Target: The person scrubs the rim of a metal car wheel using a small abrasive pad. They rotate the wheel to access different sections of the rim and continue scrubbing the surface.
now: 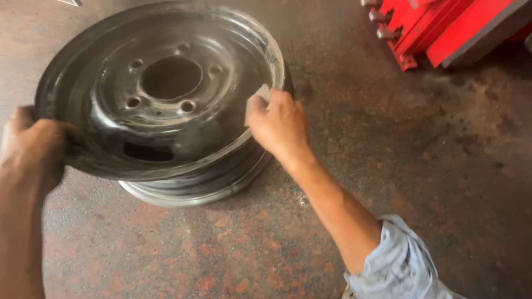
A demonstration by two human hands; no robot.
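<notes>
Both hands on wheel rim point(166, 94) (tilted)

The right arm point(332, 205) wears a rolled-up pale blue sleeve point(396, 266); the left arm point(22, 221) is bare.

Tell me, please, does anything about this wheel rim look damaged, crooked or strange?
The steel wheel rim sits tilted on the stone floor, its near edge lifted by the left hand. The outer lip by the right hand looks dull and whitish, where a small pale pad is pressed. No dents or cracks show.
</notes>
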